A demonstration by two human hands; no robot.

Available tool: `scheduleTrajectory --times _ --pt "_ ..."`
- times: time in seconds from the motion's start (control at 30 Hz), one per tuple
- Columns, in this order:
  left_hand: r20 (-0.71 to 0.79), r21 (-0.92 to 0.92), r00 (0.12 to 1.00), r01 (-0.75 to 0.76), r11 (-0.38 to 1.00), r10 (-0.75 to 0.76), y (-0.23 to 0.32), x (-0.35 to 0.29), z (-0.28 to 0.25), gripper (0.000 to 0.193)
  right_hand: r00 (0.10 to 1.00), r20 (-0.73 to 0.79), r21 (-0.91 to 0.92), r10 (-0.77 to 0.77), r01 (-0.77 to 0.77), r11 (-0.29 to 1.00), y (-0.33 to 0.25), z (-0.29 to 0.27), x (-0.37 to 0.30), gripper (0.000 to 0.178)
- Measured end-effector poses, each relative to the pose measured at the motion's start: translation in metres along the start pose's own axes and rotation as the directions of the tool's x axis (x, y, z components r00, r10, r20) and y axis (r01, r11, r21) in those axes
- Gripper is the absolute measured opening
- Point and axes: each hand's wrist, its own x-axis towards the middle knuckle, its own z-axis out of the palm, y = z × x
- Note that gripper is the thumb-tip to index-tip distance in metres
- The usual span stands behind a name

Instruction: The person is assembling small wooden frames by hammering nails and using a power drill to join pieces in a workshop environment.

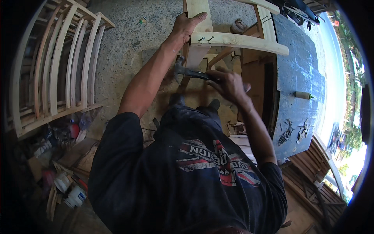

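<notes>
A pale wooden frame [241, 42] of joined boards stands in front of me. My left hand [186, 26] grips its upright board at the left corner, the thumb lying over the face and the fingers wrapped behind, mostly hidden. Two nails [206, 39] stick partly out of the rail beside that hand. My right hand [230, 85] is closed round the handle of a claw hammer [193, 73]. Its head lies below the corner of the frame, left of the handle and apart from the nails. More nails [266, 18] protrude at the frame's far right corner.
On the right stands a blue-topped workbench [298, 74] with a bottle [303, 95] and piles of loose nails [286, 132]. Slatted wooden frames [58, 62] lean at the left. Containers and scraps [74, 195] clutter the lower left. A coiled roll [237, 26] lies beyond the rail.
</notes>
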Motion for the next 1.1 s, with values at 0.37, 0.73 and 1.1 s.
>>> scheduleTrajectory --times 0.37,0.73,1.1 --pt "0.013 0.003 1.000 0.019 1.000 -0.019 -0.001 -0.004 -0.003 0.062 0.931 -0.182 0.226 0.317 -0.274 0.935 -0.023 0.057 -0.016 0.035" --pt "-0.016 0.074 0.999 0.046 0.996 -0.045 0.001 -0.001 -0.005 0.063 0.964 -0.235 0.089 0.126 -0.108 0.990 -0.002 0.042 -0.016 0.035" --pt "0.001 0.020 0.999 0.054 0.998 -0.054 -0.001 -0.002 -0.004 0.063 0.996 0.059 -0.135 -0.063 0.071 0.988 0.047 -0.066 0.005 0.031"
